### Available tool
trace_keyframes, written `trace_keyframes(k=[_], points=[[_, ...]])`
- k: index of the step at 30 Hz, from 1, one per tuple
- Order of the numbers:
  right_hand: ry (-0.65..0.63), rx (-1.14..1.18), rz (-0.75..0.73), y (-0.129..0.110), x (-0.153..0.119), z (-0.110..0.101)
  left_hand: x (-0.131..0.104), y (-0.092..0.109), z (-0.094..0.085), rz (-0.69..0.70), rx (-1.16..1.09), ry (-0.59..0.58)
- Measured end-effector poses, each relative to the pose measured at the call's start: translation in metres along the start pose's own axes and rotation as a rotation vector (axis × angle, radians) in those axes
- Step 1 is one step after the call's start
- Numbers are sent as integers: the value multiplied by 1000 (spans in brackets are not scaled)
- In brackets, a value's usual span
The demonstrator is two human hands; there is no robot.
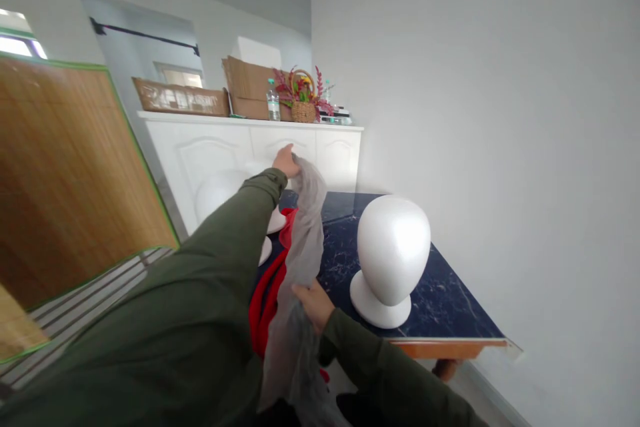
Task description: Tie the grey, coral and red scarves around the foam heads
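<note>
A sheer grey scarf (306, 247) hangs in a long strip between my two hands, and its lower part drops past the table's front edge. My left hand (286, 161), stretched far forward, is closed on the scarf's upper end. Closer to me, my right hand (315, 305) pinches the scarf lower down. Red cloth (273, 287) lies just left of the scarf, partly covered by it. To the right, a white mannequin head (393, 250) stands upright on its round base. Another white head (217, 193) is mostly hidden behind my left sleeve.
The dark blue marbled table (450, 300) meets the wall on the right. Behind it stands a white cabinet (215, 147) bearing cardboard boxes (183, 97), a water bottle (273, 101) and a flower basket (303, 111). A wooden panel (65, 173) is at left.
</note>
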State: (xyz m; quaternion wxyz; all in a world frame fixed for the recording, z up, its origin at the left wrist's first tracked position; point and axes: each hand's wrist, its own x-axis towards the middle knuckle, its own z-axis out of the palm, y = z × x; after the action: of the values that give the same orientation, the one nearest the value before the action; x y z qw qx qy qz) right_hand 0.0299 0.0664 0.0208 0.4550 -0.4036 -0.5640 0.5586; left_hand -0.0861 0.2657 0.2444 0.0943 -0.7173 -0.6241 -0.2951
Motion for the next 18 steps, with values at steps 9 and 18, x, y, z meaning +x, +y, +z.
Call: trace_keyframes(k=[9,18], points=[[44,-471,-163,25,-28,-44,-94,-2,106,261,-24,-278],[613,-608,-24,73,-125,-176,-280,20,109,191,-436,-397]])
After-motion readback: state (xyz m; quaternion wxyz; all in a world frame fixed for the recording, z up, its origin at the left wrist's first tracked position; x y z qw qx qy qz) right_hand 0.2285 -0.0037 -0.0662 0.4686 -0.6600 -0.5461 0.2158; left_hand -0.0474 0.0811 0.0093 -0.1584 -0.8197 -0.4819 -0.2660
